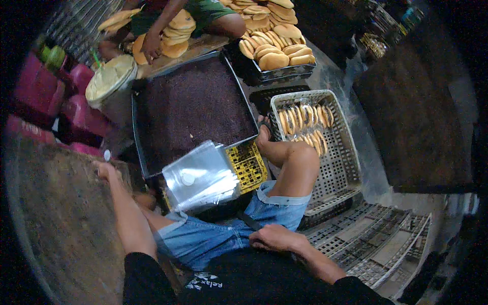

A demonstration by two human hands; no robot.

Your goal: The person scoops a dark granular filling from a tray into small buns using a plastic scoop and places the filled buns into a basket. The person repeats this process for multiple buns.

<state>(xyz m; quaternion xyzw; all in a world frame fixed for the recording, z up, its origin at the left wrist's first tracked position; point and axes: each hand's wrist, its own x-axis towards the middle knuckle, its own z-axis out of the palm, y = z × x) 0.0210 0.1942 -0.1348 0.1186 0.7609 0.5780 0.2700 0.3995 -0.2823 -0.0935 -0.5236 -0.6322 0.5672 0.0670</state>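
Observation:
My left hand (105, 171) is out to the left, over the edge of a brown wooden surface (56, 208). Its fingers are curled, and a small white round thing (107, 155) shows just beyond them; whatever they grip is hard to make out. My right hand (272, 237) lies closed on my lap, around the end of a dark flat strip (248, 220). Before me is a stack of clear plastic bags (201, 178) with a round whitish disc (187, 178) on top. It overlaps the near edge of a wide tray (255, 136) filled with dark purple-brown crumbly filling (193, 101).
A yellow crate (246, 165) supports the tray. Rightward, a pale plastic crate (351, 152) holds bagged buns (305, 119). Behind are piled flat breads (274, 56) and a co-worker's hand (151, 47) on bread. A whitish tub (112, 79) and magenta containers (84, 119) stand left.

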